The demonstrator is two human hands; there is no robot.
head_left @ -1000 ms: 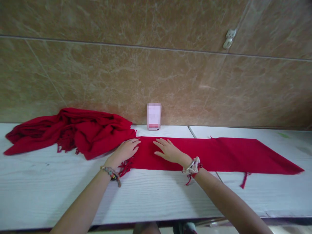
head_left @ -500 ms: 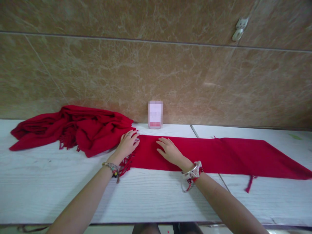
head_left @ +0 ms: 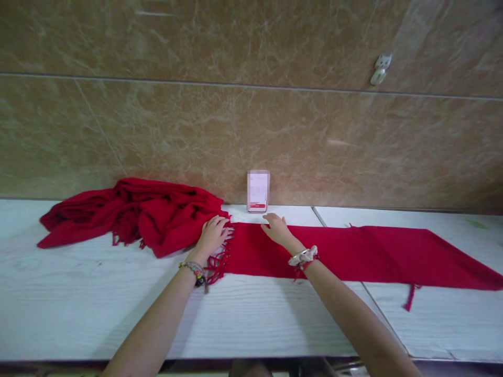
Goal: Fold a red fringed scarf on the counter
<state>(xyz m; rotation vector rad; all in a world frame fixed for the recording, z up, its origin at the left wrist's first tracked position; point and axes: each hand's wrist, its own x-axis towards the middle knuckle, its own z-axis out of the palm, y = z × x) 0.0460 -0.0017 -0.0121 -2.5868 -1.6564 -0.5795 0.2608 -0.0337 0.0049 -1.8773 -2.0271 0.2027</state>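
A red fringed scarf (head_left: 353, 256) lies flat as a long folded strip, stretching toward the right edge of the view. My left hand (head_left: 212, 238) rests by its fringed left end, fingers extended and relaxed, beside the fringe (head_left: 220, 264). Over the strip's upper edge is my right hand (head_left: 278, 230), its fingers apart and pointing toward the phone; whether it touches the cloth I cannot tell. A second heap of red fringed cloth (head_left: 168, 222) sits crumpled just left of my left hand.
A phone (head_left: 258, 188) with a lit, partly blurred screen leans upright against the brown marbled tile wall (head_left: 196, 136). A small cat-shaped hook (head_left: 381, 69) is fixed to the wall. The white wood-grain table (head_left: 98, 303) has a seam (head_left: 385, 314) running under the scarf.
My right hand has moved up to the strip's top edge, nearer the phone. My left hand stays at the fringed end. The whole view has shifted slightly.
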